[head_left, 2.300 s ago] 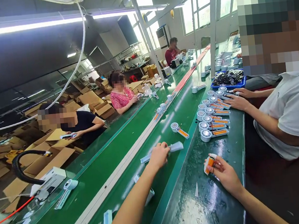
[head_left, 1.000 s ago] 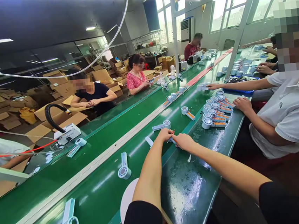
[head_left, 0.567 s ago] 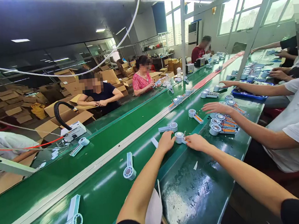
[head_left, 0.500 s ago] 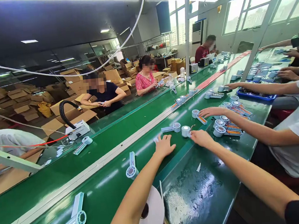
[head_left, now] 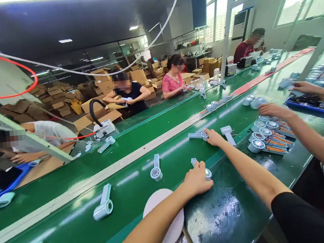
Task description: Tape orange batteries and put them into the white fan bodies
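My left hand is curled over a pale handheld fan body at the near belt edge; its round head shows past my fingers and its handle end pokes out behind. The palm hides its middle. My right hand reaches further forward, fingers closed at the round head of a second fan body lying on the green belt. Just right of that hand is another fan body, head up against the belt's edge. A white roll sits below my left forearm, partly covered by it.
More fan bodies lie along the green conveyor belt. Right, a pile with orange wires rests on the bench by a co-worker's moving hand. A blue tray stands beyond. Other people sit across the belt.
My left hand has come back to the near edge and closed on a fan body. My right hand has moved to the fan body on the belt. The view has turned left.
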The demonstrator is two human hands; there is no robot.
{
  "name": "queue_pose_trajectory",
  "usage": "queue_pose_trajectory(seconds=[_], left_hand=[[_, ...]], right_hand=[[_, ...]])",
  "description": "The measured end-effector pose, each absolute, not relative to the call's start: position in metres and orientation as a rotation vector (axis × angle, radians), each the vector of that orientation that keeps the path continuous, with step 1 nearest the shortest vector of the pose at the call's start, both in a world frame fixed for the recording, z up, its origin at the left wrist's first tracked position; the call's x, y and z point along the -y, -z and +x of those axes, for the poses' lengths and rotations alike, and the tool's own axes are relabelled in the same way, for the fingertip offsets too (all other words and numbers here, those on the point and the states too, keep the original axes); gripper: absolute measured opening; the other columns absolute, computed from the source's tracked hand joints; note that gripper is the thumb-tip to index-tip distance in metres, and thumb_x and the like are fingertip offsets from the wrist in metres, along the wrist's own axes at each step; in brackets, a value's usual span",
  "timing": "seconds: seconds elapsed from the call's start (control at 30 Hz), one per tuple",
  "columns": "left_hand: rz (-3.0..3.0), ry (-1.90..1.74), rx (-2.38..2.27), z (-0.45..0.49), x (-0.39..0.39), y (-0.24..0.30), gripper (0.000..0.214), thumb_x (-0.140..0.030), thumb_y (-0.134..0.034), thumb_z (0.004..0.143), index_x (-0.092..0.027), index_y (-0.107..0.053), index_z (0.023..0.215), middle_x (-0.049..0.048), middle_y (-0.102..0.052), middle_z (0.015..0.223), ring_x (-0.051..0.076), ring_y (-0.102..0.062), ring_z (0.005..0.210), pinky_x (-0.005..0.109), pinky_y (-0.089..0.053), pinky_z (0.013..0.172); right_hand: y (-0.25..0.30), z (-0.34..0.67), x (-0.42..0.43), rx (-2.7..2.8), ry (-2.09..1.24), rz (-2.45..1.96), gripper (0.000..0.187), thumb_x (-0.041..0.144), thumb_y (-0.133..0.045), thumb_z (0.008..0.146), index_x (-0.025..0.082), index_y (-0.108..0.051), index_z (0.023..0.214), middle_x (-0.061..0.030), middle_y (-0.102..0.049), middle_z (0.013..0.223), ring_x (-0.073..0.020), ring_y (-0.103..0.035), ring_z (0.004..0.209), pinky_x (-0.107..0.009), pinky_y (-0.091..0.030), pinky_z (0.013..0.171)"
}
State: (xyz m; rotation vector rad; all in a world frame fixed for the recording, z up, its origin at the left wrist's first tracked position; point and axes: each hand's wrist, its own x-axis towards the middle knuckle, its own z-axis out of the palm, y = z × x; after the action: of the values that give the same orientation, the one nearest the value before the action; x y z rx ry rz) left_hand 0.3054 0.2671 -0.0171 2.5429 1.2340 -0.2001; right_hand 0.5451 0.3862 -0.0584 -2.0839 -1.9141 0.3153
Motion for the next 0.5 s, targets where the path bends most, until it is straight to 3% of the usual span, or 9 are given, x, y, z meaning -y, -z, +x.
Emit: queue_pose_trajectory(seconds=[0.1, 0.27, 0.33, 0.43, 0.5], left_hand=[[2.557, 0.186, -1.224, 0.313, -0.228, 0.027, 0.061, -0.057, -0.064, 0.084, -0.021, -0.051, 0.132, 0.0181, -0.06, 0.131, 0.038, -0.066, 0.113, 0.05, -0.054, 0.091], [2.588, 0.17, -1.163, 0.304, -0.177, 0.024, 0.072, -0.049, -0.076, 0.081, -0.021, -0.05, 0.142, 0.0232, -0.06, 0.136, 0.043, -0.057, 0.128, 0.064, -0.04, 0.11], [2.606, 0.058, -1.125, 0.272, -0.159, 0.008, 0.074, -0.051, -0.072, 0.085, -0.024, -0.046, 0.148, 0.019, -0.057, 0.144, 0.038, -0.051, 0.136, 0.059, -0.037, 0.116], [2.581, -0.188, -1.124, 0.195, -0.14, -0.015, 0.07, -0.05, -0.072, 0.085, -0.03, -0.048, 0.148, 0.0104, -0.06, 0.145, 0.029, -0.055, 0.134, 0.049, -0.04, 0.118], [2.58, -0.19, -1.193, 0.144, -0.137, -0.019, 0.082, -0.044, -0.082, 0.075, -0.033, -0.049, 0.149, 0.0101, -0.059, 0.148, 0.035, -0.051, 0.14, 0.057, -0.038, 0.119]], right_hand=[[0.069, 0.533, -0.336, 1.882, -0.316, -2.036, 0.057, 0.038, -0.061, 0.096, 0.012, -0.046, 0.145, -0.0194, -0.064, 0.129, -0.029, -0.064, 0.117, -0.032, -0.044, 0.095], [0.098, 0.521, -0.208, 1.747, -0.335, -1.959, 0.052, 0.053, -0.065, 0.088, 0.02, -0.055, 0.127, -0.0117, -0.069, 0.117, -0.0296, -0.067, 0.106, -0.034, -0.049, 0.088], [0.111, 0.514, -0.164, 1.734, -0.343, -1.947, 0.05, 0.054, -0.065, 0.088, 0.021, -0.055, 0.125, -0.0118, -0.069, 0.117, -0.0304, -0.066, 0.108, -0.037, -0.049, 0.091], [0.123, 0.504, -0.123, 1.805, -0.333, -1.955, 0.053, 0.054, -0.061, 0.091, 0.019, -0.053, 0.13, -0.0152, -0.068, 0.121, -0.0337, -0.065, 0.112, -0.042, -0.049, 0.096], [0.119, 0.497, -0.112, 1.835, -0.262, -1.94, 0.057, 0.054, -0.058, 0.094, 0.016, -0.051, 0.136, -0.0193, -0.065, 0.128, -0.0375, -0.06, 0.12, -0.048, -0.046, 0.102]])
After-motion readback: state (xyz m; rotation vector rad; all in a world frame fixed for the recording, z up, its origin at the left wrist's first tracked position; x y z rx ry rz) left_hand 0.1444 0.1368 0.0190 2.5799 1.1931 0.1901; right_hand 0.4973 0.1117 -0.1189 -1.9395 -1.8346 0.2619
